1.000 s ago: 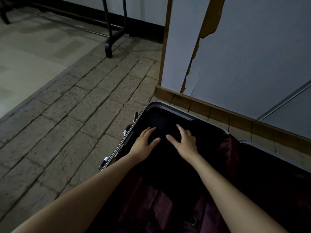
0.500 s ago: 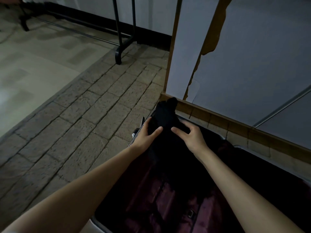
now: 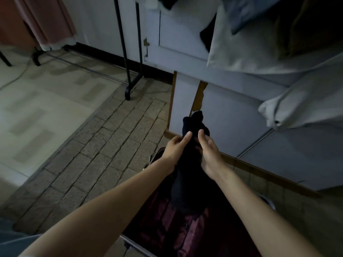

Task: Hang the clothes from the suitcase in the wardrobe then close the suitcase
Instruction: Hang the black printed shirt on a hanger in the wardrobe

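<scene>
A black garment point(image 3: 187, 179) hangs lifted above the open suitcase point(image 3: 167, 236), whose dark red lining shows below. My left hand point(image 3: 175, 148) and my right hand point(image 3: 208, 151) both grip the garment near its bunched top, side by side. The cloth's lower part trails down into the suitcase. The white wardrobe point(image 3: 232, 112) stands just beyond, with pale clothes point(image 3: 259, 43) hanging at the upper right.
A black clothes rack point(image 3: 130, 67) stands on the floor at the back, with a pink garment point(image 3: 48, 21) hanging at the far left. Brick-pattern flooring point(image 3: 104, 145) lies to the left of the suitcase. A peeling panel edge point(image 3: 197, 97) runs down the wardrobe.
Both hands have closed on the black garment and raised it out of the suitcase. My view has tilted up, bringing the hanging clothes and the rack into sight.
</scene>
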